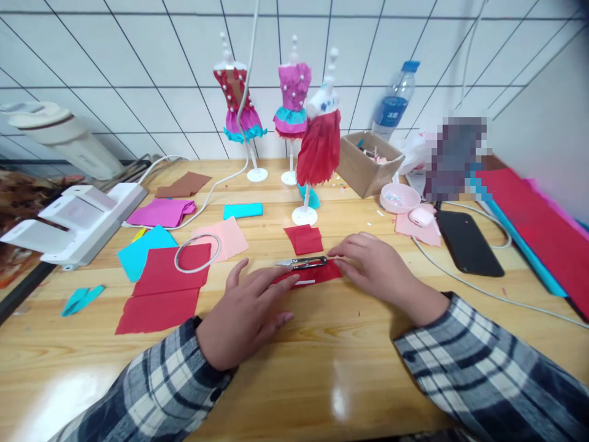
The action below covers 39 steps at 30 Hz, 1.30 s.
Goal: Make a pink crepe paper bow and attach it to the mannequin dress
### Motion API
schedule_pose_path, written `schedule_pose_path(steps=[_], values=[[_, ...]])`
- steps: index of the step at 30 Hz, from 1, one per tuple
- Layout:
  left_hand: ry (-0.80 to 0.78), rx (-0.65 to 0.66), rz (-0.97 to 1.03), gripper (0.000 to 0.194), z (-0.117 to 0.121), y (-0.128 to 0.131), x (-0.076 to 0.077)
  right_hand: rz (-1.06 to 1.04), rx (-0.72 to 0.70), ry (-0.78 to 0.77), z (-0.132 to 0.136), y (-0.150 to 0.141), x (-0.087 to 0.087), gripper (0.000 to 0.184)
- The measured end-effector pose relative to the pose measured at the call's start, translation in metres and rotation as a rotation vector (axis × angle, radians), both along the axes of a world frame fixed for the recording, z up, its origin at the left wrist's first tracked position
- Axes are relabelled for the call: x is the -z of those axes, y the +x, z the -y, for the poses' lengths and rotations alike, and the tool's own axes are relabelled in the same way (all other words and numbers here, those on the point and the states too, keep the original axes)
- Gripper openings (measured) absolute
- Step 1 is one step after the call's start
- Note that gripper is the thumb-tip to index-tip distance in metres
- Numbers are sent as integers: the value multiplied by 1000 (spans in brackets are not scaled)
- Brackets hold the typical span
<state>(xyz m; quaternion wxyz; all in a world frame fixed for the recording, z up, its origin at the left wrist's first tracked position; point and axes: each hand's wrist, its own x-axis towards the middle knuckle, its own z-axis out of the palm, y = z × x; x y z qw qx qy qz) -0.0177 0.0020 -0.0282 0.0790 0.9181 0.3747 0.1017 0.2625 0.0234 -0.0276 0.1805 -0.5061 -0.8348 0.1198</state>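
Observation:
My left hand [251,310] is open, its fingers spread and its fingertips resting on the left part of a folded red crepe paper strip [319,274]. My right hand [368,264] has its thumb and index finger closed round the back end of small black-handled thread snips [309,263], whose blades point left. The snips are just above or on the red strip; I cannot tell which. A thin white strip [304,282] lies along the near edge of the red paper. Just beyond the snips lies a small red crepe paper piece [304,239].
Several small dress forms in paper dresses, one in a red skirt [319,147], stand at the back. A cardboard box [370,166], pink bowl [400,198] and black phone [470,242] are on the right. Left lie red sheets [161,294], a metal ring [178,261] and a white charger [87,215].

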Motion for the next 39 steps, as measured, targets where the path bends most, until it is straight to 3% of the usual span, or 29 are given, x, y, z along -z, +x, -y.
schedule_pose_path(steps=[3,6,10,18,24,27,29,33,36,39], values=[[126,-178,87,28,-17,-24,-12,8,-12,27,9,9,5,24],[167,-404,19,32,-39,-59,-20,-32,-17,32,12,14,5,23],[-80,-475,-157,30,-54,-91,-17,-109,-36,22,11,18,2,21],[-167,-596,-123,21,-54,-91,-8,-176,-89,-32,16,12,2,19],[-180,-760,273,23,-51,-85,-8,-185,-129,-78,19,3,4,19],[-183,-722,629,22,-34,-60,-14,-218,-130,-35,23,-3,6,25],[-219,-590,860,19,-16,-31,-19,-278,-108,35,28,-9,7,33],[-660,-143,812,12,13,34,-28,-359,-127,157,36,-15,5,57],[-942,-56,945,16,15,62,-26,-329,-172,149,36,-10,3,54],[-1075,-18,1101,26,8,68,-15,-387,-103,85,33,-2,3,37]])
